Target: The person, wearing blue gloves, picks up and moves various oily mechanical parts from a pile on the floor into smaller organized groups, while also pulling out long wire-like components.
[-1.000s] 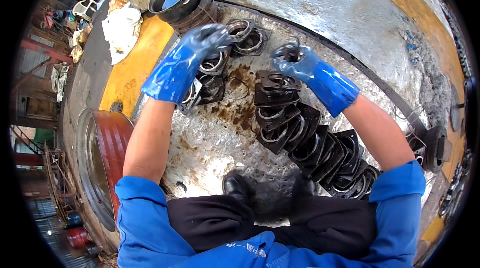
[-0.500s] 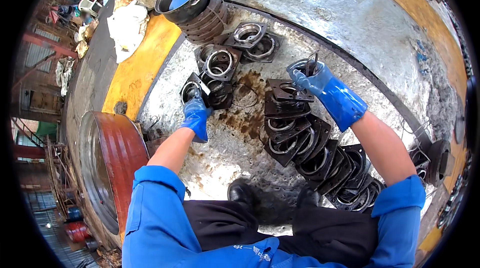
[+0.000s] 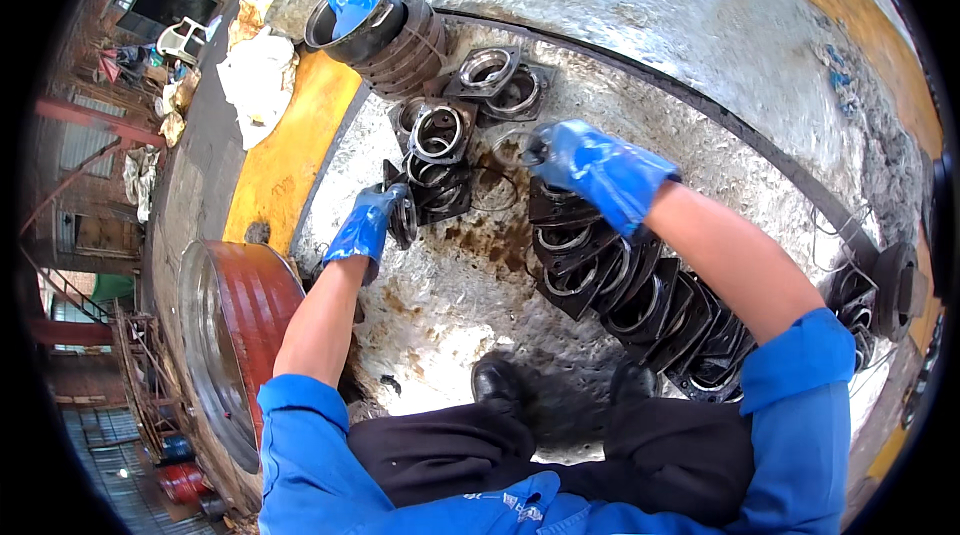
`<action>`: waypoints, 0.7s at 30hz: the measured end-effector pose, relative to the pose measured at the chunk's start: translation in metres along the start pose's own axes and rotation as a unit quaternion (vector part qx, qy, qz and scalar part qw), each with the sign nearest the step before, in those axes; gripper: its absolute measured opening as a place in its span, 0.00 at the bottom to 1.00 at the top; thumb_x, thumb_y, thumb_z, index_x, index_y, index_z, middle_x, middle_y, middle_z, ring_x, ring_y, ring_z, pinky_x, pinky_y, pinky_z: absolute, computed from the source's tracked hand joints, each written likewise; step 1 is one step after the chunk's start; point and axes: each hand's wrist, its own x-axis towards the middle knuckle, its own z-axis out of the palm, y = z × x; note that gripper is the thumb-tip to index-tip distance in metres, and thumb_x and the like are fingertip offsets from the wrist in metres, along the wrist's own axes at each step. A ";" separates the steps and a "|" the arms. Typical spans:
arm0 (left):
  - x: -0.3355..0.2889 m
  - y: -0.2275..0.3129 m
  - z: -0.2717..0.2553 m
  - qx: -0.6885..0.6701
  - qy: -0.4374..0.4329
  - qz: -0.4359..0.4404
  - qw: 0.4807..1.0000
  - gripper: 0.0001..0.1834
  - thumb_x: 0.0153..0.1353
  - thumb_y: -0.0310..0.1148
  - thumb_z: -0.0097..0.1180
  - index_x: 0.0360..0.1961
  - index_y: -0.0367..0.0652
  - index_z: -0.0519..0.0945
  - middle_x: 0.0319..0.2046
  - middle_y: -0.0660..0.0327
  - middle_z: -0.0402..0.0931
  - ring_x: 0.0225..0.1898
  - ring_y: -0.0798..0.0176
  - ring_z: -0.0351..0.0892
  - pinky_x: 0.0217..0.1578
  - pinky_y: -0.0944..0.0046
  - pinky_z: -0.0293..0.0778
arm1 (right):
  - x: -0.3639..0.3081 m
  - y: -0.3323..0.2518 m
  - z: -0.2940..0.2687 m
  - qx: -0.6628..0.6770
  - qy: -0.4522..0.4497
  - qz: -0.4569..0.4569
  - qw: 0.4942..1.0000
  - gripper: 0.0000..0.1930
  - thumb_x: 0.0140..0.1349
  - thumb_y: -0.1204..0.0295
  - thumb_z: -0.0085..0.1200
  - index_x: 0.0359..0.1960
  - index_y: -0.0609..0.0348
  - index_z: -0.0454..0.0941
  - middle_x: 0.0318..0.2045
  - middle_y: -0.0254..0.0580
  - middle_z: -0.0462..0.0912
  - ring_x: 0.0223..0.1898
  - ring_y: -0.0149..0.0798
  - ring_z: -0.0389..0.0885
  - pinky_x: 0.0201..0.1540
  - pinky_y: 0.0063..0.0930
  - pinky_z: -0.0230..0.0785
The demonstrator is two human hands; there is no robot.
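Both hands wear blue rubber gloves. At the left, my left hand (image 3: 372,220) is closed on a dark square flange plate (image 3: 404,219) with a round hole, tilted up on its edge. My right hand (image 3: 565,155) is closed on a thin metal ring (image 3: 510,148), blurred by motion, which sticks out leftward from its fingers. Beside my left hand lie more flange plates; one, with a bright inner ring (image 3: 437,133), rests on top. Below my right hand a long overlapping row of black flange plates (image 3: 570,280) runs toward my right leg, partly covered by my forearm.
A stack of dark round parts (image 3: 405,60) stands at the far left, with a black bucket (image 3: 350,35) holding blue material. A rusty-red drum (image 3: 245,310) stands at left. A thin wire loop (image 3: 494,189) lies on the stained floor between the plate groups. My boots (image 3: 497,382) are close below.
My right hand has swung left with the ring, coming over the top of the right row. My left hand has tipped its flange plate from nearly flat to upright.
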 end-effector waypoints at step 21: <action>-0.078 0.094 0.031 -0.217 -0.118 0.042 0.968 0.27 0.62 0.47 0.67 0.52 0.36 0.82 0.38 0.61 0.83 0.39 0.67 0.80 0.40 0.65 0.76 | 0.067 -0.078 0.061 -0.029 -0.088 -0.100 0.991 0.16 0.61 0.60 0.60 0.49 0.46 0.86 0.45 0.45 0.88 0.47 0.49 0.87 0.47 0.42 0.80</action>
